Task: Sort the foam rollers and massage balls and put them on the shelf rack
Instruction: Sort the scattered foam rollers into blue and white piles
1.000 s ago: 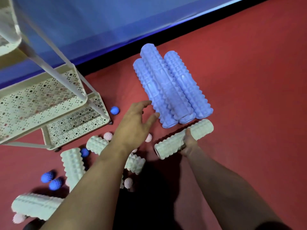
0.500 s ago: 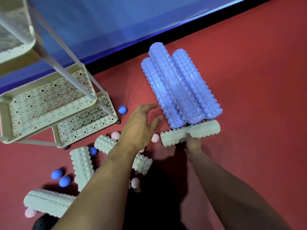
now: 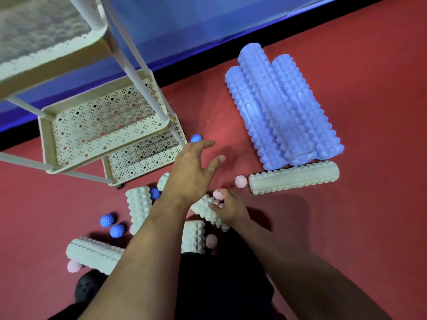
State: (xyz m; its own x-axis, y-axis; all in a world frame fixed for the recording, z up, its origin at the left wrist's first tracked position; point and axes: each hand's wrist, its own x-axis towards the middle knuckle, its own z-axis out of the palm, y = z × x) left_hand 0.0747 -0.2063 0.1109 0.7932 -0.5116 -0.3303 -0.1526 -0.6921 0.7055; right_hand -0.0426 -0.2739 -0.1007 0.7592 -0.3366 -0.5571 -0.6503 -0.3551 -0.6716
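The right hand's fingers now curl onto a short white roller beside a pink ball, having let go of the long white roller, which lies on the floor against the near ends of the three blue rollers. The left hand hovers above the clutter, fingers spread wide, holding nothing. So the pile grows, while the shelf rack at the floor's far left edge holds nothing yet.
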